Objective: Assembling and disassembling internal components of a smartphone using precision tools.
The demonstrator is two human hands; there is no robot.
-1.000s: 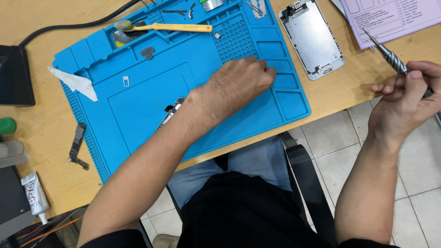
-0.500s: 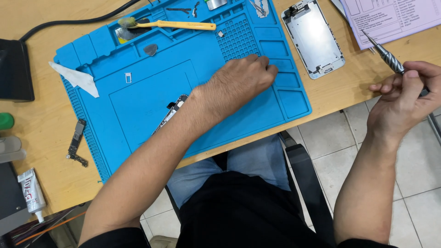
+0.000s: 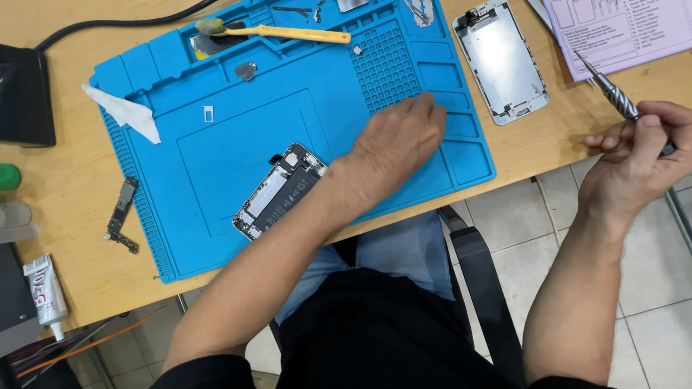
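The left hand (image 3: 396, 144) is pressing flat, fingers released, on the blue mat's (image 3: 216, 166) small right-hand trays, probably feeling for a tiny screw. The right hand (image 3: 634, 155) is grasping the screwdriver (image 3: 609, 90) off the bench's right edge. The opened phone (image 3: 277, 191) is lying mid-mat; picking slowly seems wise.

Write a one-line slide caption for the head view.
Left hand rests on a blue repair mat beside an opened phone; right hand holds a screwdriver off the desk edge.
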